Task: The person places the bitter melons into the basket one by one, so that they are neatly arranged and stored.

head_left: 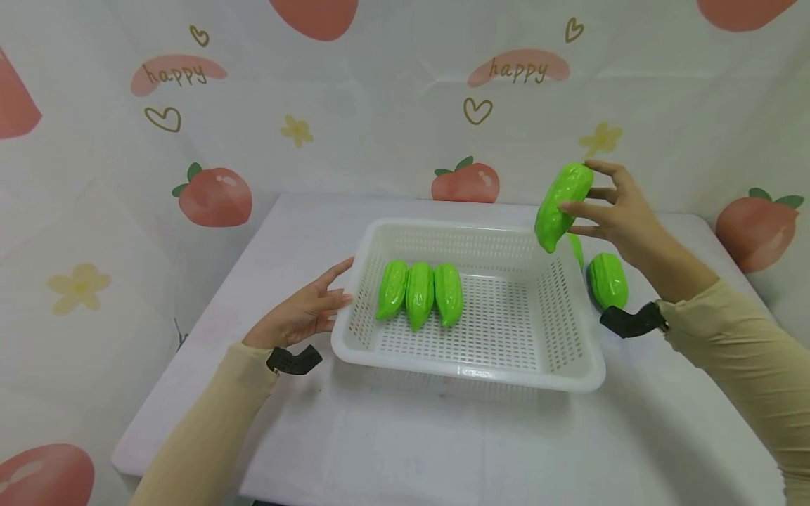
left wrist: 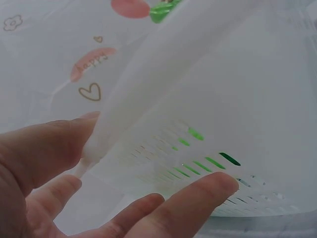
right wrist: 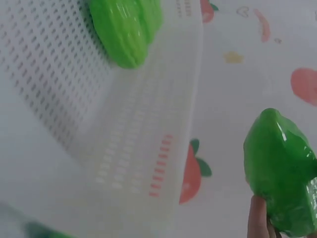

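Note:
Raised above the basket's right rear corner, my right hand (head_left: 623, 211) holds a glossy green bitter melon (head_left: 563, 204) between thumb and fingers, its tapered end tilted down. The same bitter melon (right wrist: 277, 168) shows at the right of the right wrist view. My left hand (head_left: 304, 309) touches the left rim of the white plastic basket (head_left: 468, 376) with fairly straight fingers; in the left wrist view its fingers (left wrist: 193, 203) lie along the perforated outer wall. Three bitter melons (head_left: 420, 295) lie side by side in the basket's left part.
Right of the basket, another bitter melon (head_left: 609, 281) lies on the white-covered table (head_left: 405, 443). A green piece (head_left: 576, 249) shows beside it, partly hidden by the basket's rim. A printed cloth (head_left: 380, 91) hangs behind the table.

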Available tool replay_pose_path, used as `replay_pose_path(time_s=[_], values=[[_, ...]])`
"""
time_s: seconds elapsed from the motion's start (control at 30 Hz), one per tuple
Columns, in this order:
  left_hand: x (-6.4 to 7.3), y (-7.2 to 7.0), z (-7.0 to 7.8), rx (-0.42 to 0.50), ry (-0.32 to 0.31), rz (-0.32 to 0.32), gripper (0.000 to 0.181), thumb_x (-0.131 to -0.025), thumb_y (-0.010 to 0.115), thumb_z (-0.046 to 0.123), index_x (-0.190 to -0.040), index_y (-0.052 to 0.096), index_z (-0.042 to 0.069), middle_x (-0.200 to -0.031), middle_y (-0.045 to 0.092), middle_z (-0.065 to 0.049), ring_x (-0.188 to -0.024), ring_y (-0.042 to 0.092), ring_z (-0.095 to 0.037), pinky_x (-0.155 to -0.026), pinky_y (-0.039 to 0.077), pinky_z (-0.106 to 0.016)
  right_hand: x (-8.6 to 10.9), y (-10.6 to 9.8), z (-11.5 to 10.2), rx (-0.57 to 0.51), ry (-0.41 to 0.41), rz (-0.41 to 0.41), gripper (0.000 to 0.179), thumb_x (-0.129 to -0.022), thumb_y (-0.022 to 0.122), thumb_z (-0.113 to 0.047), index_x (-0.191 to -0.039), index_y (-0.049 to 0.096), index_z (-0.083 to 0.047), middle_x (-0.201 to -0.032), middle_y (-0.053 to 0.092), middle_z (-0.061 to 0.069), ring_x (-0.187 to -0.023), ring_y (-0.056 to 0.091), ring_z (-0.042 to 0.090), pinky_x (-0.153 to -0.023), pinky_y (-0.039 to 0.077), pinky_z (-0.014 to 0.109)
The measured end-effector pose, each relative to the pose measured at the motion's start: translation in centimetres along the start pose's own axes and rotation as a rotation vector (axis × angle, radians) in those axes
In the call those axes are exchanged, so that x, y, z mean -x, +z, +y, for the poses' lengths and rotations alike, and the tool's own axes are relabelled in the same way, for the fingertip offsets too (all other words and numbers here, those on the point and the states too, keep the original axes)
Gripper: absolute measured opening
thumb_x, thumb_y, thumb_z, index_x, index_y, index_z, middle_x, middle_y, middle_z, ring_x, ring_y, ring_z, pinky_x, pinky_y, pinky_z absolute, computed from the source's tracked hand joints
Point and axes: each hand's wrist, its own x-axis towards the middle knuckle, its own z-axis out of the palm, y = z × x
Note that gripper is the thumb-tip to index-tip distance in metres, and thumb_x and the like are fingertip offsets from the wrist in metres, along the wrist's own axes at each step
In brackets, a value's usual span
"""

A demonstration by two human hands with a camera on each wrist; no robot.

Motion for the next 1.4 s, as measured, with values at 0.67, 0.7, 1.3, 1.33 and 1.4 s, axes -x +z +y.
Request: replay_pose_path(time_s=[0.67, 0.7, 1.3, 1.33, 1.4], values=[[0.0, -0.2, -0.1, 0.001, 0.004, -0.009, 0.075, -0.098, 0.054, 0.007, -0.154, 0.015, 0.040, -0.146, 0.040, -0.016, -0.111, 0.064, -0.024, -0.090, 0.055, -0.044, 0.1, 5.1, 0.4, 0.054, 0.094, -0.252, 0.079, -0.092, 0.065, -0.012, -0.153, 0.016, -0.023, -0.141, 0.029, 0.024, -0.114, 0.054, 0.030, -0.088, 0.056, 0.037], [-0.1, -0.2, -0.1, 0.003, 0.006, -0.012, 0.075, -0.099, 0.054, 0.007, -0.154, 0.015, 0.039, -0.147, 0.040, -0.017, -0.111, 0.064, -0.024, -0.090, 0.055, -0.044, 0.0, 5.4, 0.6, 0.061, 0.100, -0.263, 0.079, -0.092, 0.065, -0.011, -0.153, 0.015, -0.023, -0.140, 0.030, 0.024, -0.116, 0.053, 0.032, -0.089, 0.055, 0.037], [-0.1, 0.0, -0.1, -0.039, -0.007, 0.027, 0.076, -0.097, 0.058, 0.010, -0.153, 0.017, 0.041, -0.142, 0.045, -0.013, -0.107, 0.066, -0.023, -0.087, 0.056, -0.045, -0.6, 9.9, 4.1, 0.223, 0.331, -0.431, 0.080, -0.094, 0.061, -0.006, -0.155, 0.011, -0.018, -0.139, 0.042, 0.032, -0.124, 0.051, 0.044, -0.101, 0.047, 0.050], [-0.1, 0.0, -0.1, -0.039, -0.008, 0.028, 0.076, -0.097, 0.058, 0.010, -0.153, 0.017, 0.042, -0.141, 0.046, -0.013, -0.107, 0.066, -0.023, -0.087, 0.056, -0.045, -0.6, 10.1, 4.2, 0.231, 0.341, -0.432, 0.080, -0.094, 0.061, -0.006, -0.155, 0.011, -0.018, -0.139, 0.042, 0.032, -0.123, 0.052, 0.044, -0.101, 0.048, 0.050], [-0.1, 0.0, -0.1, -0.040, -0.008, 0.032, 0.076, -0.097, 0.058, 0.010, -0.153, 0.017, 0.042, -0.140, 0.047, -0.012, -0.107, 0.066, -0.023, -0.087, 0.056, -0.045, -0.6, 10.3, 4.5, 0.250, 0.358, -0.430, 0.078, -0.094, 0.061, -0.005, -0.155, 0.013, -0.018, -0.139, 0.042, 0.031, -0.123, 0.052, 0.044, -0.101, 0.048, 0.051]])
